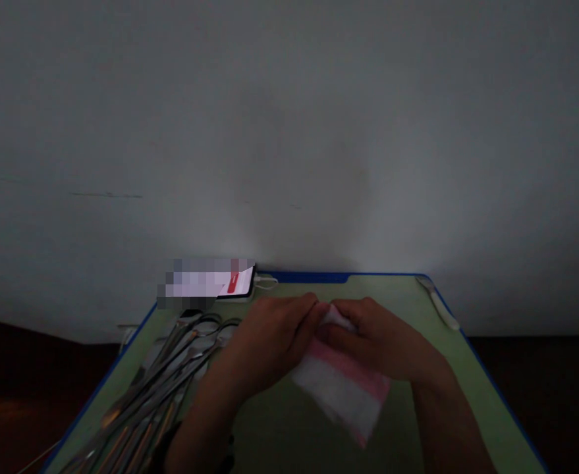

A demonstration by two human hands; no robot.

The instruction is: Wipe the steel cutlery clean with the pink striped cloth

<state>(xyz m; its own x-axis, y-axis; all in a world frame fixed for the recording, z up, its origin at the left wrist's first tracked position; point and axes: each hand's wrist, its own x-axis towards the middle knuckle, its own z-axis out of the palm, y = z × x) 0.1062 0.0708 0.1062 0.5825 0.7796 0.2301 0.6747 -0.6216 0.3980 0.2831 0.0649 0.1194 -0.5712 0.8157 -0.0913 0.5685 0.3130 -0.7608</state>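
My left hand [269, 336] and my right hand [378, 339] meet over the middle of a green table top [402, 299] with a blue rim. Both pinch the far edge of a white and pink cloth [341, 388], which lies below them on the table toward me. The fingers of both hands are curled closed on the cloth. The scene is dim.
Several long metal utensils [170, 375] lie in a heap at the left of the table. A lit phone [234, 283] with a white cable [265, 282] rests at the far edge. A single pale spoon [440, 306] lies at the far right corner. A grey wall stands behind.
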